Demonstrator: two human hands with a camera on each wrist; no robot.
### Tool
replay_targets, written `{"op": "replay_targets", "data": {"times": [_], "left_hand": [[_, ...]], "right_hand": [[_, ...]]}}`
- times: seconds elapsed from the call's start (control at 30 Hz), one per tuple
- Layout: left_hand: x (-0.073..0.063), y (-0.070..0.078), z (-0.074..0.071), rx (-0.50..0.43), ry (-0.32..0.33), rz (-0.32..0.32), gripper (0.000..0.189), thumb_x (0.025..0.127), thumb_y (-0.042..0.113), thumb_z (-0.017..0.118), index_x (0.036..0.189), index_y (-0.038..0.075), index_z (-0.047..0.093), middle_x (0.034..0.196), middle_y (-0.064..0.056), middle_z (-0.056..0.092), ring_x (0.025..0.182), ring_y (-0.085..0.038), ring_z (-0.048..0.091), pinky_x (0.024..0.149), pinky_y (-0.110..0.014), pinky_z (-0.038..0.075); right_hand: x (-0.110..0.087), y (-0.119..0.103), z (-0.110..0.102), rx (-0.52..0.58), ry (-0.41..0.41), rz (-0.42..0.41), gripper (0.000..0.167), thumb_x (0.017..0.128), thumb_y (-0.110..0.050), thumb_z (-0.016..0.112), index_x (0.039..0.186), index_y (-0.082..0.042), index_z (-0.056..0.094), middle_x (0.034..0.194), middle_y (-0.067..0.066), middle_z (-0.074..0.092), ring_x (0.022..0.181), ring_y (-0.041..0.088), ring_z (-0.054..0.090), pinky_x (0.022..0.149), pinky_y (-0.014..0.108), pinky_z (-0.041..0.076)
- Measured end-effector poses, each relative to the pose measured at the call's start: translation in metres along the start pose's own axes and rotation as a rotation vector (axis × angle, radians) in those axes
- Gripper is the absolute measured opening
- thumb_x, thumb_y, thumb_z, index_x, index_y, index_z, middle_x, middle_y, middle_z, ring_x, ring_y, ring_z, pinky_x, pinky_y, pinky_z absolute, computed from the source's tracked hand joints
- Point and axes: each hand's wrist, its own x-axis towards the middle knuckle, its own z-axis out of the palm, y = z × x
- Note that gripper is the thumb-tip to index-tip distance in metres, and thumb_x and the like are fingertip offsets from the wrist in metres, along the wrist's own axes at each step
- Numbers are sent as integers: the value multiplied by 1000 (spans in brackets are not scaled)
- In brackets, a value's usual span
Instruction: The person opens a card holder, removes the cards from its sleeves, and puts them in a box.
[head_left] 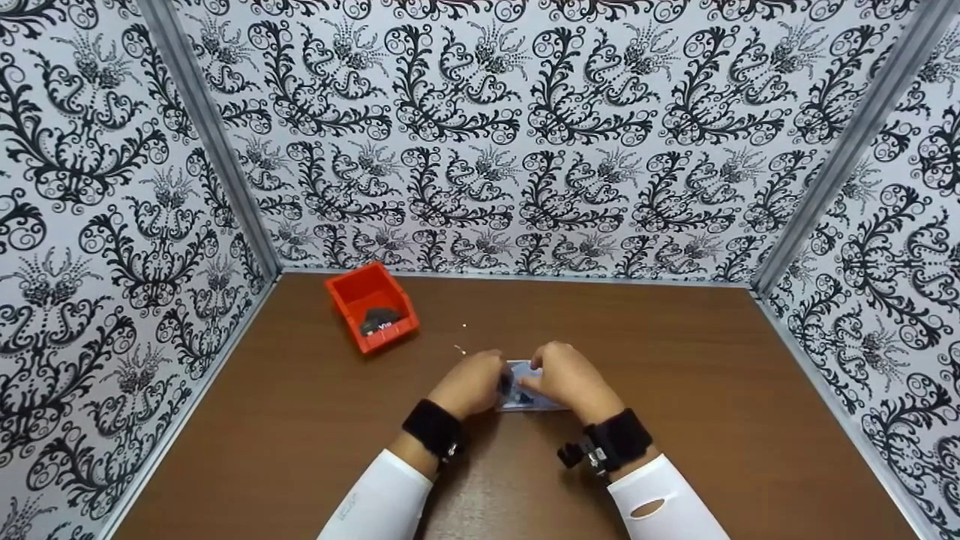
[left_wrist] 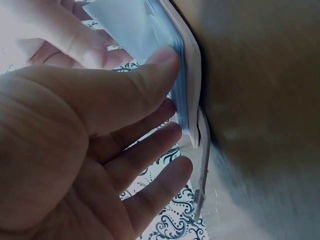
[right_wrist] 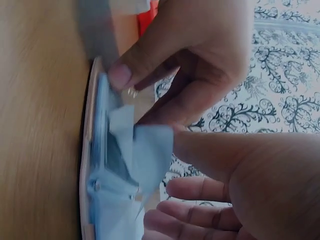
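A small card holder (head_left: pixel 525 401) with clear bluish plastic sleeves lies open on the table between the two hands. My left hand (head_left: pixel 476 379) pinches its left edge; in the left wrist view the thumb lies on the stacked sleeves (left_wrist: pixel 167 30), with the other fingers beside them. Facing it, my right hand (head_left: pixel 574 379) holds a lifted sleeve page (right_wrist: pixel 155 150) between thumb and fingers. The page stands up from the stack and is partly blurred. Below the sleeves shows a pale pinkish cover (left_wrist: pixel 192 75), from which a narrow strap (left_wrist: pixel 202 170) sticks out.
At the back left of the brown table (head_left: pixel 675 345) stands a red bin (head_left: pixel 352 289) with dark, card-like items (head_left: pixel 381 321) inside. Small pale bits (head_left: pixel 461 349) lie between the bin and my left hand. Patterned walls (head_left: pixel 480 150) enclose the table at the back and sides.
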Motion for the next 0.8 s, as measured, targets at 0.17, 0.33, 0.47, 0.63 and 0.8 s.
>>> {"op": "replay_targets", "data": {"times": [0.17,0.33,0.47,0.63,0.8], "left_hand": [[0,-1,1,-20,2,-5,13,83,1,85,89,12,84,93,-1,65,79,-16,56,76,-39,57],[0,-1,1,-34,10,-26,14,81,0,84,90,10,82,95,-2,67,79,-18,59,76,-40,59],[0,0,2,-47,19,-17,11,83,-1,83,88,9,81,94,-3,68,78,-18,58,76,-42,59],[0,-2,2,-68,32,-3,11,81,-1,84,81,9,79,87,-1,62,74,-16,51,72,-40,55],[2,-4,2,-120,16,-25,14,75,-3,84,80,9,79,79,5,53,69,-15,47,64,-32,44]], "right_hand": [[-4,-7,4,-14,-1,-93,35,85,-32,99,96,-4,82,95,8,76,84,24,68,81,47,62],[-5,-9,10,-34,24,-153,28,79,-24,100,84,-8,77,86,3,69,77,21,62,72,46,56],[-6,-11,10,-54,49,-156,21,81,-15,94,80,-9,73,80,2,68,73,23,62,70,49,56],[-6,-14,5,-65,40,-142,16,84,-5,85,78,-9,71,74,2,68,67,22,61,64,47,55],[-7,-16,1,-87,34,-107,10,83,-1,84,91,-4,79,87,8,79,76,26,70,72,48,62]]}}
